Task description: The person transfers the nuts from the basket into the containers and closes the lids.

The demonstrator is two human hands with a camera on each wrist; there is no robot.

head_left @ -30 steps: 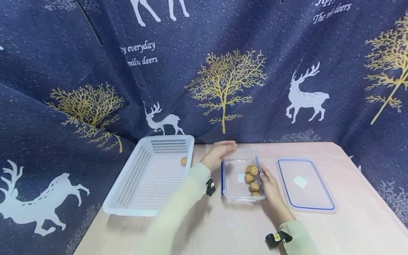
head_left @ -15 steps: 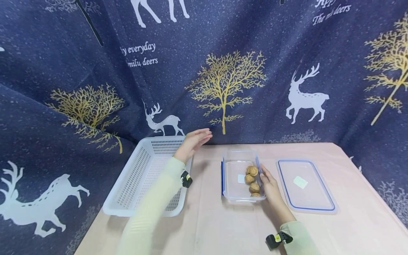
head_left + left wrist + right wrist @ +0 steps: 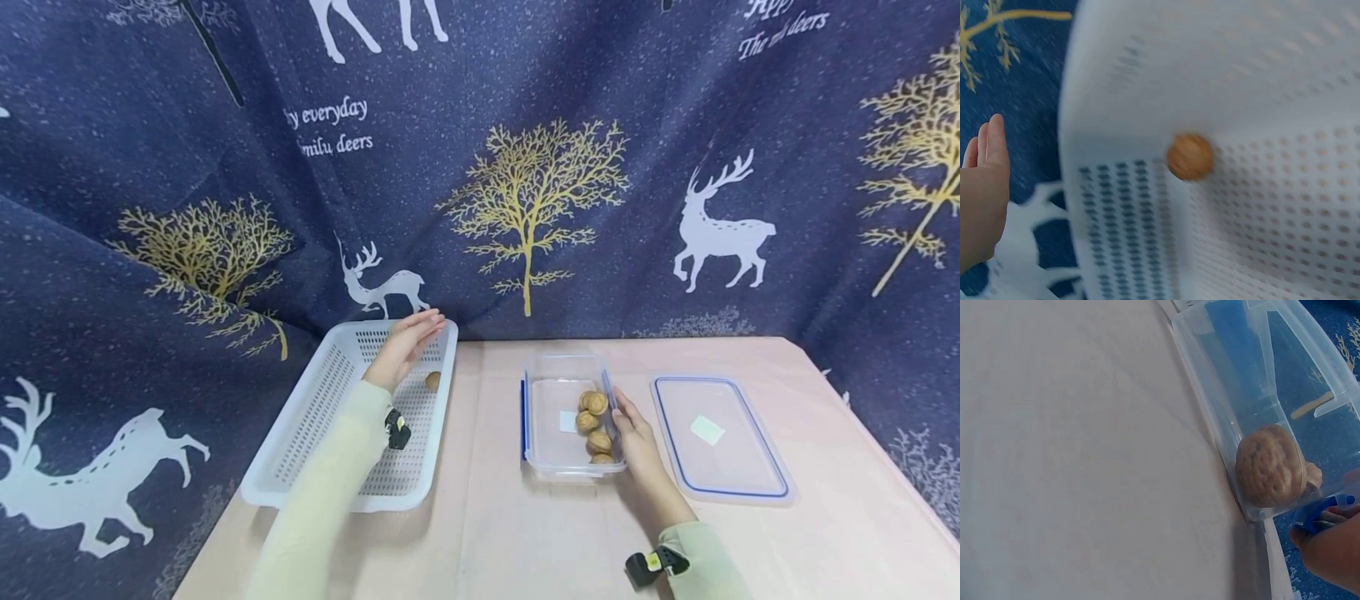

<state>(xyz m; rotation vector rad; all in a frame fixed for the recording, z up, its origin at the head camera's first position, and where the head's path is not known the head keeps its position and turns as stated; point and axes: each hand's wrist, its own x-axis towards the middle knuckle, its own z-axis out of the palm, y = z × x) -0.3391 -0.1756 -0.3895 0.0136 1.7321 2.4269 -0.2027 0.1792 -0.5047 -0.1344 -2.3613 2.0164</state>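
My left hand is over the far part of the white perforated basket, fingers straight and together, holding nothing. Inside the basket a single walnut lies near the right wall; the left wrist view shows this walnut in a corner, apart from the hand. My right hand rests against the right side of a clear plastic food box, its fingers along the wall. Several walnuts are in the box's right half. Up close, the right hand touches the side beside a blue clip.
A clear lid with a blue seal and a pale label lies flat to the right of the box. Pink cloth covers the table. Behind it hangs a dark blue curtain with deer and trees.
My left hand has moved left, from beside the food box to over the basket. The right hand, the box and the walnuts in it have stayed put.
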